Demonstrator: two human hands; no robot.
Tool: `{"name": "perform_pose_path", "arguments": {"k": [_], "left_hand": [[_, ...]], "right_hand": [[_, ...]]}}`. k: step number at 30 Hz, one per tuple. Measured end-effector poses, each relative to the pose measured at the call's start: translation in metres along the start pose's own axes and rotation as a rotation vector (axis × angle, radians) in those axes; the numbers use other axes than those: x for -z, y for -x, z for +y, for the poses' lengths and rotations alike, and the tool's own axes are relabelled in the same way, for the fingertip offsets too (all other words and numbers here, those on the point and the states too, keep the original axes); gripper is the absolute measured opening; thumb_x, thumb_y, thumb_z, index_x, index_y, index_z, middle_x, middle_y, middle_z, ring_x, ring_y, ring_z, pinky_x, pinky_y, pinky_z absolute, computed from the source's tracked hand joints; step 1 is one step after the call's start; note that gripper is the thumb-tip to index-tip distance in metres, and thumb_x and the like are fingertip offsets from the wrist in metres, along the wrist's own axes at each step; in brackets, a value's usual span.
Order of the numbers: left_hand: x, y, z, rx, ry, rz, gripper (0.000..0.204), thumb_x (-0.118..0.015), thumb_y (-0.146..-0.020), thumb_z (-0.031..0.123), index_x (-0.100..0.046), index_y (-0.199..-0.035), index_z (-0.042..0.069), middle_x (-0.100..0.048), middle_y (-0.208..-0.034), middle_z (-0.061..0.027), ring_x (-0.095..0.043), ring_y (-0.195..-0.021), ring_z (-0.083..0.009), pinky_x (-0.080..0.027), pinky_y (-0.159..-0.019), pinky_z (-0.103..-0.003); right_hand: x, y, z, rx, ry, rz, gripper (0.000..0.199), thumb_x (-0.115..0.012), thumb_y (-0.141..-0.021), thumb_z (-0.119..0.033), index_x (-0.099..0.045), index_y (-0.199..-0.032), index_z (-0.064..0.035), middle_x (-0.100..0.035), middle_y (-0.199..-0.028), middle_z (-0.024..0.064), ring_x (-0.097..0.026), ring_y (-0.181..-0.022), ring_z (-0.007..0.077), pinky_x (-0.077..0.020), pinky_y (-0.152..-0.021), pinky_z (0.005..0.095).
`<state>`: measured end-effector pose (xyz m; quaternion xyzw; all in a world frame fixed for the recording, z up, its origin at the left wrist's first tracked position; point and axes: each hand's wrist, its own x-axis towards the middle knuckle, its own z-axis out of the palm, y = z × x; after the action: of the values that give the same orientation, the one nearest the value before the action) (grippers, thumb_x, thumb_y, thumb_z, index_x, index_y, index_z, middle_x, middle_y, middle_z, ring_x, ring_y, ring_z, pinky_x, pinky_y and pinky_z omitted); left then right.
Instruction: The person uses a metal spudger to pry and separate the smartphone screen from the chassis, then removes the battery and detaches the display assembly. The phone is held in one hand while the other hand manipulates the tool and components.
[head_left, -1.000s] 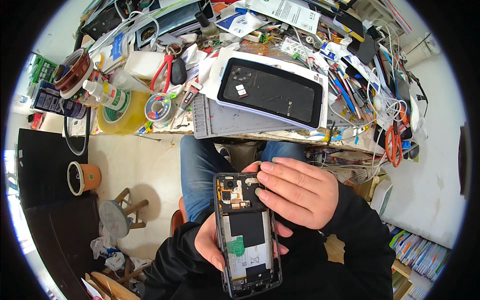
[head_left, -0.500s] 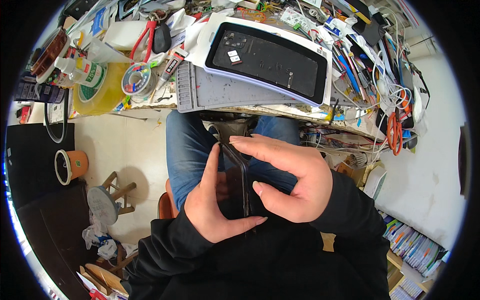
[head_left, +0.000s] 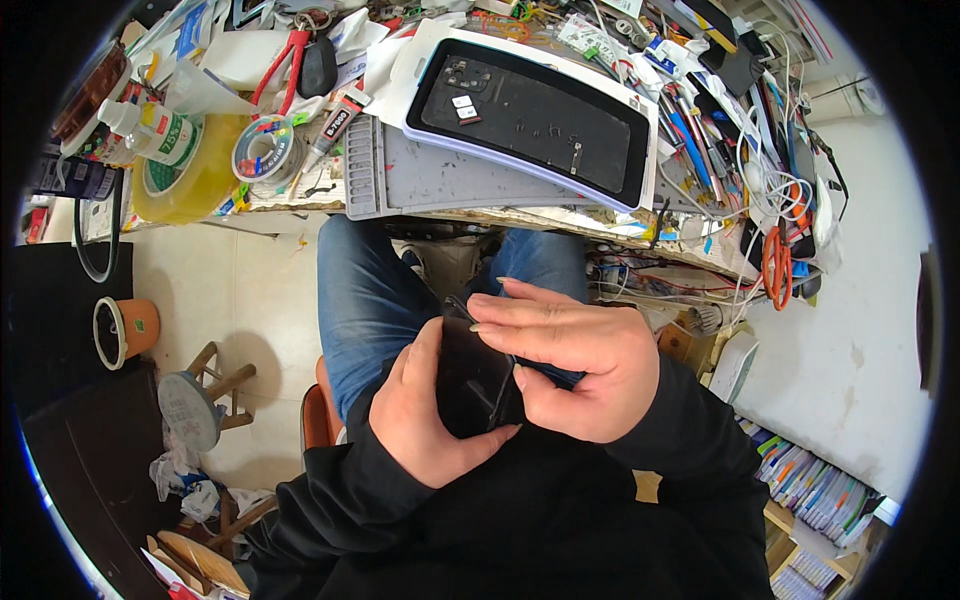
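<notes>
A dark, glossy smartphone (head_left: pixel 470 372) is held tilted over my lap. My left hand (head_left: pixel 420 405) wraps its left side, fingers along the far left edge and thumb reaching the near end. My right hand (head_left: pixel 580 360) lies over the phone's far right edge, its fingers stretched close together across that edge. The right thumb tip meets the phone's right side. The fingers hide the far right part of the phone. Beyond my knees on the bench is a lavender-rimmed phone case (head_left: pixel 460 152) with a dark inside. Small white-topped pieces (head_left: pixel 465 110) lie in it.
A grey work mat (head_left: pixel 400 175) lies under the case. Left on the bench stand a solder spool (head_left: pixel 265 150), a glue tube (head_left: pixel 340 122) and a pump bottle (head_left: pixel 150 130). Pens, cables and orange-handled scissors (head_left: pixel 777 265) crowd the right. A stool (head_left: pixel 190 410) stands left.
My right hand has closed in on the phone, its fingers now over the far right edge. The phone has tilted so more of its dark face shows. The view has shifted slightly.
</notes>
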<state>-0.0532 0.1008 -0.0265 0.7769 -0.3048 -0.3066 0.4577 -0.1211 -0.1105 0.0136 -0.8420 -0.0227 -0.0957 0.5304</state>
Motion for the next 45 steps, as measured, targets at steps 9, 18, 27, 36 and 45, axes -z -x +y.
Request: {"name": "perform_pose_path", "arguments": {"k": [9, 18, 27, 36, 45], "left_hand": [[-0.010, 0.010, 0.001, -0.005, -0.100, 0.005, 0.114, -0.098, -0.063, 0.023, -0.036, -0.153, -0.009, -0.062, -0.132, -0.0244, -0.070, -0.114, -0.0352, -0.058, -0.096, -0.039], [-0.010, 0.009, 0.009, -0.090, -0.091, -0.077, 0.110, -0.096, -0.063, 0.020, -0.038, -0.152, -0.007, -0.063, -0.126, -0.0233, -0.069, -0.112, -0.0375, -0.056, -0.098, -0.041], [-0.013, 0.007, 0.006, -0.121, -0.086, -0.060, 0.105, -0.095, -0.061, 0.017, -0.043, -0.150, -0.004, -0.063, -0.125, -0.0240, -0.069, -0.110, -0.0402, -0.057, -0.096, -0.042], [-0.016, 0.006, 0.006, -0.198, -0.155, -0.022, 0.102, -0.094, -0.062, 0.017, -0.045, -0.149, -0.004, -0.064, -0.120, -0.0226, -0.070, -0.102, -0.0404, -0.059, -0.088, -0.041], [-0.019, 0.007, 0.006, -0.213, -0.159, -0.057, 0.102, -0.093, -0.062, 0.016, -0.046, -0.150, -0.002, -0.064, -0.121, -0.0219, -0.071, -0.102, -0.0400, -0.059, -0.087, -0.041]], "right_hand": [[0.013, 0.013, 0.008, -0.163, -0.204, -0.148, 0.042, -0.069, -0.080, 0.004, -0.077, -0.121, -0.0004, -0.072, -0.130, 0.0229, -0.068, -0.128, 0.0308, -0.0451, -0.118, 0.0470], [0.023, 0.015, 0.009, -0.285, -0.559, -0.311, 0.080, -0.054, -0.066, 0.007, -0.055, -0.146, 0.0136, -0.049, -0.158, 0.0295, -0.044, -0.152, 0.0340, -0.0315, -0.125, 0.0410], [0.021, 0.020, 0.015, -0.233, -0.508, -0.297, 0.071, -0.056, -0.070, 0.005, -0.062, -0.141, 0.0105, -0.059, -0.148, 0.0301, -0.057, -0.142, 0.0362, -0.0416, -0.118, 0.0413], [0.020, 0.018, 0.002, -0.430, -0.611, -0.202, 0.058, -0.056, -0.076, 0.009, -0.068, -0.133, 0.0095, -0.066, -0.141, 0.0250, -0.062, -0.135, 0.0296, -0.0447, -0.116, 0.0383], [0.031, 0.008, 0.010, -0.566, -0.470, -0.279, 0.050, -0.056, -0.080, 0.017, -0.075, -0.124, 0.0066, -0.073, -0.130, 0.0223, -0.069, -0.126, 0.0264, -0.0526, -0.107, 0.0338]]}}
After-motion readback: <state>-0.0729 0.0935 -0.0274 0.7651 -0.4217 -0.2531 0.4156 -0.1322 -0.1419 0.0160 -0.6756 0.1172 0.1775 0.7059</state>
